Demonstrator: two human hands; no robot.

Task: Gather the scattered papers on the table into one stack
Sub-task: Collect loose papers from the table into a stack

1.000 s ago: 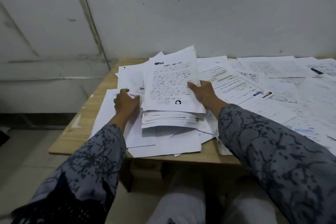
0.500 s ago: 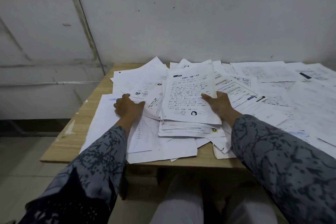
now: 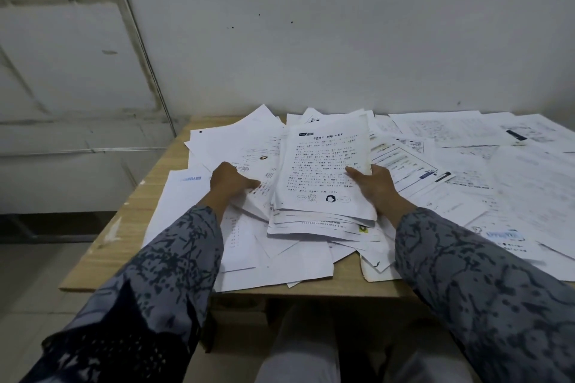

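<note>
In the head view the top sheet (image 3: 326,168) of the stack (image 3: 323,221) carries dense printed lines in East Asian script, too small to read, with small cartoon faces along its lower edge; a sheet at the left shows a blurred blue stamp (image 3: 190,178), illegible. The stack is a thick, ragged pile of white pages, lifted slightly at the near middle of the wooden tabletop (image 3: 124,227). The right hand (image 3: 371,185) grips its right edge, thumb on top. The left hand (image 3: 230,183) lies on loose sheets (image 3: 249,242) just left of the stack, fingers curled against them. More scattered papers (image 3: 497,180) cover the right side, a dark pen-like object (image 3: 516,135) among them. Patterned sleeves (image 3: 174,258) hide the near edge.
</note>
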